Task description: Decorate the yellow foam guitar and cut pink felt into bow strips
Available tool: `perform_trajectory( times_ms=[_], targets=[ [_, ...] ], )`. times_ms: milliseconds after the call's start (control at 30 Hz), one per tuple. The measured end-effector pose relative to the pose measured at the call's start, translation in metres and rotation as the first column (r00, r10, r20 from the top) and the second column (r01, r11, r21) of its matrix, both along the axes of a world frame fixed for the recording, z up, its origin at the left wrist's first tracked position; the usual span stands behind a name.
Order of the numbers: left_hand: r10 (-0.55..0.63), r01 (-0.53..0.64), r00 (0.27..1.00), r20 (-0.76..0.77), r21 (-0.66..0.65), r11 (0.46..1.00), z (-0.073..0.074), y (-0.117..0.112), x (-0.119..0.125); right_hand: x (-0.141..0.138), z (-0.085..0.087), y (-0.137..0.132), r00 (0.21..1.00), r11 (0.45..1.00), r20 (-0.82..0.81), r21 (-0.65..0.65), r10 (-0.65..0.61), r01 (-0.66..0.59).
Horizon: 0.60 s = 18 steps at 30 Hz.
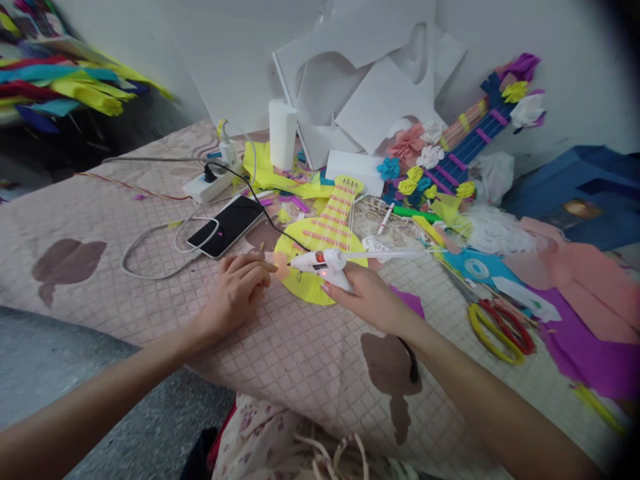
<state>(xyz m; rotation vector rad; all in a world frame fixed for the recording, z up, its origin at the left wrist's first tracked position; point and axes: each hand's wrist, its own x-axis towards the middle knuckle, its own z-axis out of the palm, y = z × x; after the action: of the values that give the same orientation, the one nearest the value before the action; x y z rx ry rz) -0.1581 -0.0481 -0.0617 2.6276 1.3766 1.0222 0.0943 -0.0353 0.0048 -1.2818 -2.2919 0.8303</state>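
Observation:
My right hand (pixel 367 297) is wrapped round a white hot-glue gun (pixel 320 262) whose nozzle points left over the round body of a yellow paper guitar (pixel 325 233) with pink stripes. My left hand (pixel 240 287) rests on the patterned cloth just left of the nozzle, its fingers pinched on a thin stick-like piece I cannot make out. A small pale pink piece (pixel 281 265) lies between the fingertips and the nozzle. The gun's black cord (pixel 255 197) runs back across the cloth.
A black phone (pixel 227 225) and a white power strip (pixel 207 185) with cables lie behind my left hand. Red and yellow scissors (pixel 497 327), paper scraps, a blue flower-covered paper guitar (pixel 465 150), white foam boards (pixel 370 87) and a white cylinder (pixel 283 133) crowd the right and back.

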Motion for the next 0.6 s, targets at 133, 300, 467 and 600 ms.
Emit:
perform_trajectory(
  times_ms=[133, 300, 467, 600],
  targets=[
    [-0.068, 0.068, 0.997, -0.041, -0.009, 0.998, -0.002, 0.0, 0.0, -0.005, 0.0, 0.004, 0.999, 0.999, 0.043, 0.014, 0.029, -0.03],
    [-0.096, 0.094, 0.992, -0.08, -0.027, 0.995, 0.0, 0.001, 0.002, -0.007, 0.001, 0.007, 0.994, 0.998, 0.094, 0.024, 0.057, -0.06],
    [-0.115, 0.113, 0.991, -0.065, -0.041, 0.993, 0.003, 0.001, 0.003, -0.011, 0.001, 0.009, 0.988, 0.996, 0.141, 0.049, 0.063, -0.07],
    [-0.114, 0.112, 0.991, -0.066, -0.035, 0.993, 0.003, 0.0, 0.003, -0.012, 0.003, 0.01, 0.981, 0.997, 0.192, 0.069, 0.032, -0.046]
  ],
)
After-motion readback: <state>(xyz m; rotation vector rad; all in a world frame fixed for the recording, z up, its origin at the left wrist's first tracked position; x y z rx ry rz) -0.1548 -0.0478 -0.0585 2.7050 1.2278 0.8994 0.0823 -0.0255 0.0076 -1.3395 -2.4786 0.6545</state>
